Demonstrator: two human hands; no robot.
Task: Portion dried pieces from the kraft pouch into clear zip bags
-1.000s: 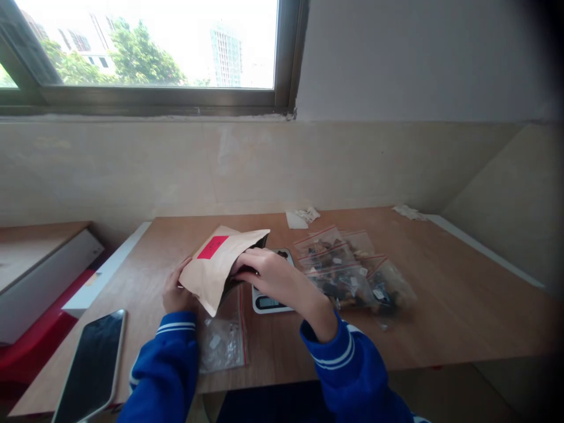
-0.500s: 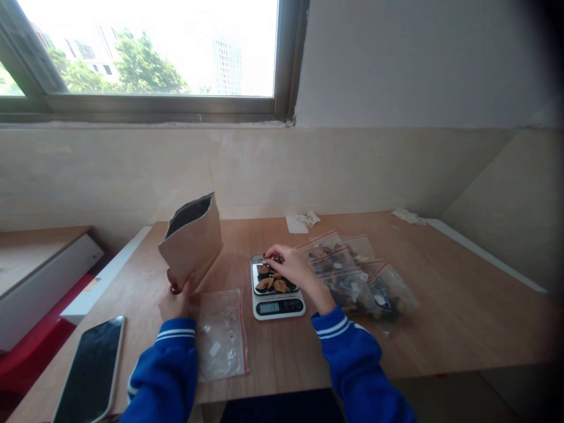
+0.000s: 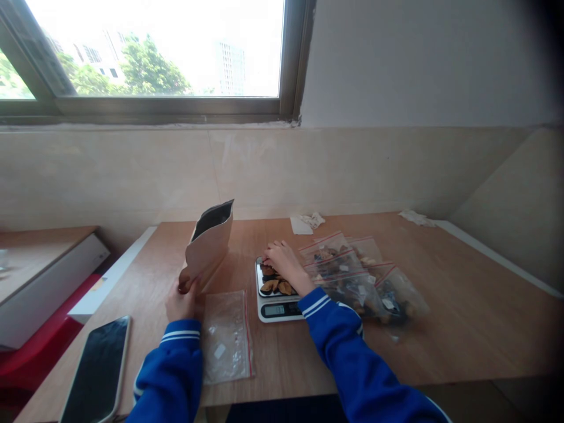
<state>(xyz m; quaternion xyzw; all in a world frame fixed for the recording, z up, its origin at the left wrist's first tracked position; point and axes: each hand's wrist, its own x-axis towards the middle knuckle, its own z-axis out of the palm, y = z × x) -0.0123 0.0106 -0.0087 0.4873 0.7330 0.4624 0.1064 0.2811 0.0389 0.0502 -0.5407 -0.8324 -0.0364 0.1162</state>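
My left hand (image 3: 181, 298) is closed on the lower edge of a brown paper pouch (image 3: 209, 247), whose mouth gapes at the top and shows a dark inside. A white digital kitchen scale (image 3: 264, 310) lies at the middle of the table with dried brown slices (image 3: 277, 286) on its plate. Over the plate's far part, my right hand (image 3: 283, 258) reaches down with its fingers curled among the slices; the fingertips are partly hidden, so whether a slice is gripped does not show. A flat clear zip bag (image 3: 225, 338) with a red strip lies between my left sleeve and the scale.
Several clear zip bags (image 3: 352, 276) of dried pieces are piled right of the scale. A phone (image 3: 97, 369) lies at the left front. White paper (image 3: 301, 225) and crumpled tissue (image 3: 414, 218) lie at the back, near the wall.
The pouch has swung right and sunk slightly, standing more edge-on. My right hand has shifted a little left on the scale plate, and its forearm now covers part of the scale's front.
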